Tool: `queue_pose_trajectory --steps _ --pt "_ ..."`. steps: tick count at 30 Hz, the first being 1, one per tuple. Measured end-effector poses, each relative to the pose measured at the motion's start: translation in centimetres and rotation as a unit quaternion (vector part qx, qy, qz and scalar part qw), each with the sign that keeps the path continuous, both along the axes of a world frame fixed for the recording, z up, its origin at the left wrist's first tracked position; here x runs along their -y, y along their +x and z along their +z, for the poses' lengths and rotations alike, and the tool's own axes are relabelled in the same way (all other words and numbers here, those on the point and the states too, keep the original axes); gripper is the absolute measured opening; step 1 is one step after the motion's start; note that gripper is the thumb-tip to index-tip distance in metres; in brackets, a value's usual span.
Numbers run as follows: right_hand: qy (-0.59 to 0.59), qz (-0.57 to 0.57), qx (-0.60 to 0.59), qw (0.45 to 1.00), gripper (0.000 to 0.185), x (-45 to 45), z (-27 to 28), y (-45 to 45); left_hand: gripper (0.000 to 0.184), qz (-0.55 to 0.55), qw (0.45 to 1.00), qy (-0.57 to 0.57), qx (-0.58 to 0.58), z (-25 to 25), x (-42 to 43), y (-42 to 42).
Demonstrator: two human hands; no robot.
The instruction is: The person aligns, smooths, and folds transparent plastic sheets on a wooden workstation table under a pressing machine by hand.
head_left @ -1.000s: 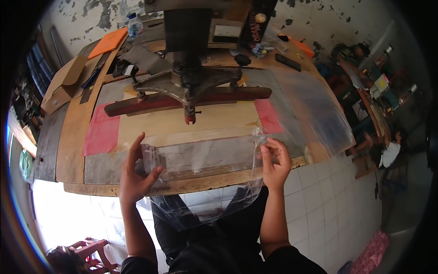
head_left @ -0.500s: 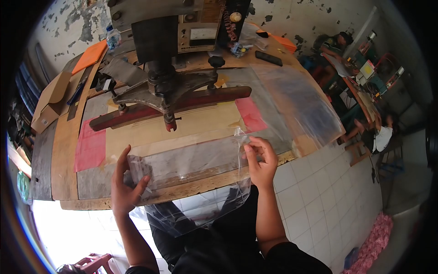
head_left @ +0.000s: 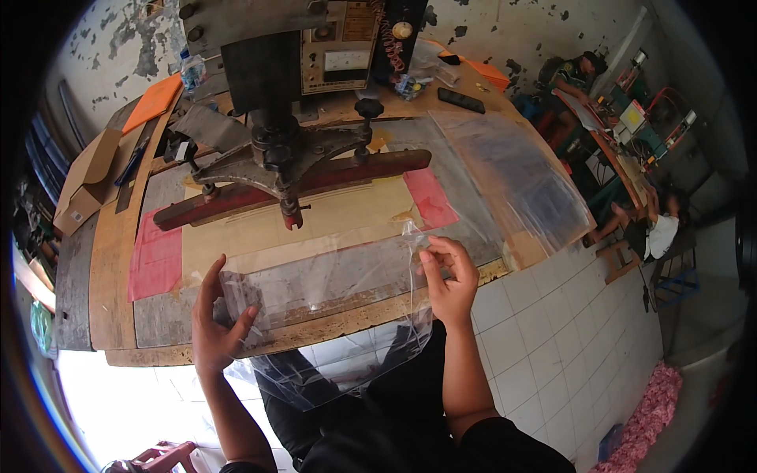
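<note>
A clear plastic sheet (head_left: 331,303) hangs between my hands over the table's front edge, its lower part sagging above my lap. My left hand (head_left: 217,319) holds its left side, thumb in front and the fingers behind, with a wide gap between them. At the upper right corner, my right hand (head_left: 449,276) pinches the plastic between thumb and fingers. Beyond the sheet is a press with a long red-and-dark metal bar (head_left: 315,188). Beneath that bar lies a cream-coloured strip (head_left: 236,240) with pink patches (head_left: 155,256) at its ends.
Clear plastic sheets (head_left: 524,185) lie stacked on the table's right side. A dark phone (head_left: 461,100) rests behind them. An open cardboard box (head_left: 87,185), an orange folder (head_left: 152,102) and a water bottle (head_left: 192,71) are at left. Another person (head_left: 574,83) sits at a bench on the right.
The hands and the plastic sheet keep nearly the same pose. The view has tilted slightly, so the press and table appear a little lower.
</note>
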State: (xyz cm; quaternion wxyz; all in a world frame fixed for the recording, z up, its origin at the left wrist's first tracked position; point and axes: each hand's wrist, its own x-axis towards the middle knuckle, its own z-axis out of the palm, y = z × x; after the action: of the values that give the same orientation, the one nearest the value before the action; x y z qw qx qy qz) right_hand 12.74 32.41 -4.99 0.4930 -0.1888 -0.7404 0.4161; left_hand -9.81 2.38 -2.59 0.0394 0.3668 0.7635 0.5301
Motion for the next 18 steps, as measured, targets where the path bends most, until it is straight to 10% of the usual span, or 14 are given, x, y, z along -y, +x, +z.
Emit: queue_pose_trajectory --steps 18 --pt "0.002 0.0 -0.009 1.0 0.022 -0.09 -0.13 -0.13 0.09 0.012 1.0 -0.019 0.001 0.16 -0.12 0.19"
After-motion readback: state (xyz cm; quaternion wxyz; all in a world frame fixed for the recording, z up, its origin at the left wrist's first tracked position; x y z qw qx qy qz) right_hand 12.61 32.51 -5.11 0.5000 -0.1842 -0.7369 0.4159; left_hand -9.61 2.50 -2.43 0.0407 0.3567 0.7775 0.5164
